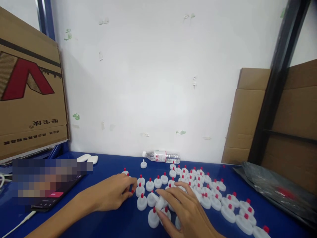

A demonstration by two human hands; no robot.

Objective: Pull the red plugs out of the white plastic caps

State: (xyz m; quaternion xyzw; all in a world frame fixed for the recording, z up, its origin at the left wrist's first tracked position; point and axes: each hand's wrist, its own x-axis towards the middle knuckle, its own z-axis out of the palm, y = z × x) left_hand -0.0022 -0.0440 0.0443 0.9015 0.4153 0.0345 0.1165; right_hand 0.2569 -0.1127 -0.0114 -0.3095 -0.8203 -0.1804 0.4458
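Observation:
Several white caps with red tips [213, 193] stand spread over a blue table [116, 224]. My left hand [112, 193] lies at the left edge of the group, fingers curled, its fingertips pinching a small red tip at about the nearest cap [140, 189]. My right hand [184, 211] reaches in from the lower right, fingers bent around a white cap [160, 202] that it holds tilted above the others. One white cap without a red tip [143, 164] stands alone farther back.
A clear water bottle [162, 156] lies on its side against the white wall. A phone [58, 195] with a cable lies at the left, a white case [87, 158] behind it. Cardboard boxes [29, 96] stand left and right; a grey plastic bag [274, 190] lies at the right.

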